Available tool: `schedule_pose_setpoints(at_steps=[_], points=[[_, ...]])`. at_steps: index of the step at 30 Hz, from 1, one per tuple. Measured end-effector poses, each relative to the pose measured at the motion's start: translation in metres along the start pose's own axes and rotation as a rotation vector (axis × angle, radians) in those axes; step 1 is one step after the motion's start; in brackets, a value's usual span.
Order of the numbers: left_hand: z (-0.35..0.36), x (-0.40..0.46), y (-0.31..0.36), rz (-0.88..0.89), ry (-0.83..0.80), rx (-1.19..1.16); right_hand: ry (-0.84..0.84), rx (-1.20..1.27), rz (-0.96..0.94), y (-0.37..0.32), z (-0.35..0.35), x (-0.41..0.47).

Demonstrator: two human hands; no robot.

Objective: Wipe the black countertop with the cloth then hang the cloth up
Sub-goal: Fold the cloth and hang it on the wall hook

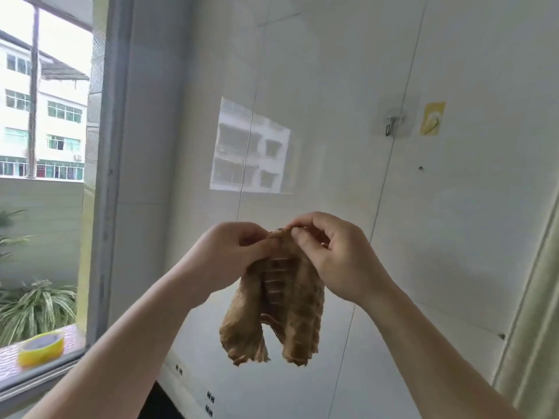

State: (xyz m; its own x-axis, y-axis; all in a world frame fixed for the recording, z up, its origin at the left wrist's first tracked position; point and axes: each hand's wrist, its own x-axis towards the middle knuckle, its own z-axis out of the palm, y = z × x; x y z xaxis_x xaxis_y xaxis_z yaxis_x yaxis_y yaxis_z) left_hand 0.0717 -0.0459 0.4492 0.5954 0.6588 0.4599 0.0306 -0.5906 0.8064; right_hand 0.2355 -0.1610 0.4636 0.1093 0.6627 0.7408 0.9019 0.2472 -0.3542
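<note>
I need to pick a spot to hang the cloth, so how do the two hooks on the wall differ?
The clear hook has a see-through pad and a metal prong hanging down; the yellow hook has a yellow pad with a pale curved prong. The clear hook sits left, nearer the cloth; the yellow hook sits further right. Both are stuck to the white tiled wall at about the same height, and both are bare.

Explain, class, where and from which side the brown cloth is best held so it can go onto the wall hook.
Grip the cloth at its bunched top edge, pinching from both sides, as the left hand and right hand do now. The rest hangs limp in two lobes, so only the top gives control. That probably leaves the top free to lift up and right onto the metal hook.
</note>
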Motion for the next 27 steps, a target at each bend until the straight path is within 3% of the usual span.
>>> schedule_pose_setpoints(at_steps=[14,19,27], points=[[0.028,0.097,0.101,0.126,0.007,-0.207,0.389,-0.474,-0.160,-0.003,-0.096,0.070],[0.037,0.123,0.132,0.187,0.069,-0.243,0.466,-0.623,-0.236,0.000,-0.121,0.093],[0.050,0.151,0.161,0.227,0.156,-0.251,0.521,-0.815,-0.205,-0.001,-0.146,0.120]])
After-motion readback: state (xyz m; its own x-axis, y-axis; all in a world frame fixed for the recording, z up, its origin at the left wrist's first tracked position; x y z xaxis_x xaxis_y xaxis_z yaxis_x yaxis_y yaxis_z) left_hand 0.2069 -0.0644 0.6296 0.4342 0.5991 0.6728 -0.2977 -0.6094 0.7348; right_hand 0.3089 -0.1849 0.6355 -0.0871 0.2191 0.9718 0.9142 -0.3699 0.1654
